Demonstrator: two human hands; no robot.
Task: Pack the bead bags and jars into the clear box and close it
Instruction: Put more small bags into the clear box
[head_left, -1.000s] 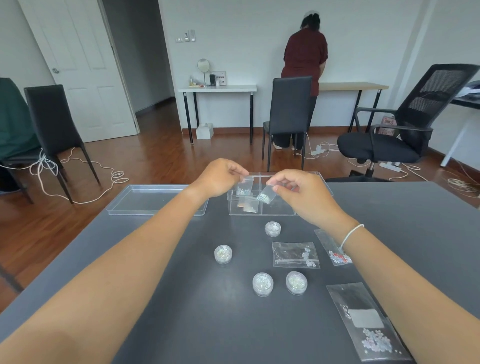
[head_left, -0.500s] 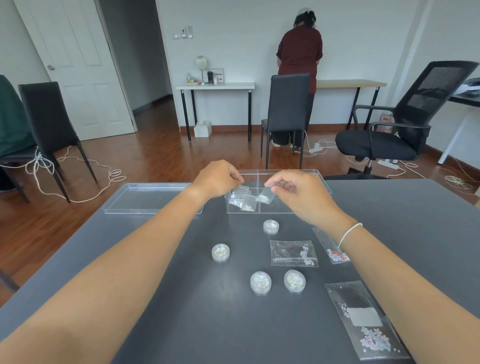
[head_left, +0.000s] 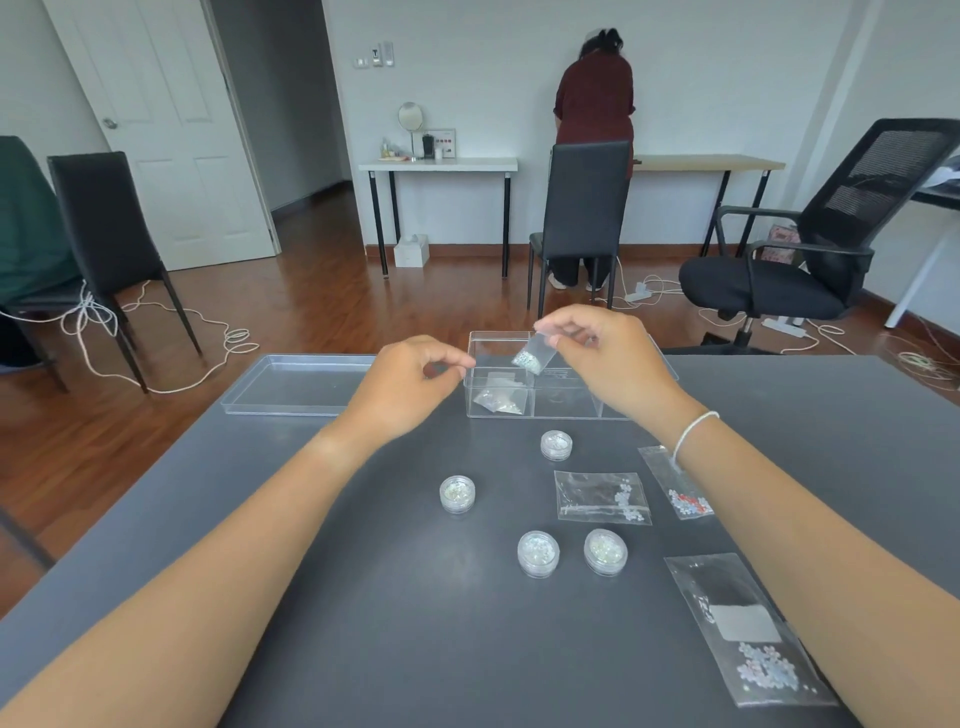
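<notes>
The clear box (head_left: 563, 408) stands open at the far edge of the dark table, with small bead bags (head_left: 500, 399) lying in its left compartment. My right hand (head_left: 605, 358) pinches a small bead bag (head_left: 532, 354) by its top, dangling over the box. My left hand (head_left: 410, 384) hovers just left of the box, fingers curled, holding nothing. Several round bead jars stand on the table: one (head_left: 556, 445) near the box, one (head_left: 457, 494) to the left, two (head_left: 538, 554) (head_left: 605, 552) nearer me. Three flat bead bags (head_left: 602, 496) (head_left: 680, 491) (head_left: 748, 631) lie at the right.
The box's clear lid (head_left: 296, 387) lies flat at the table's far left edge. Behind the table are black chairs (head_left: 584, 218), an office chair (head_left: 810, 244), cables on the wood floor and a person (head_left: 595, 104) standing at a far desk.
My left hand has let go of its small bag, which now lies in the box's left compartment, and has drawn back left. My right hand has lifted its bag a little higher.
</notes>
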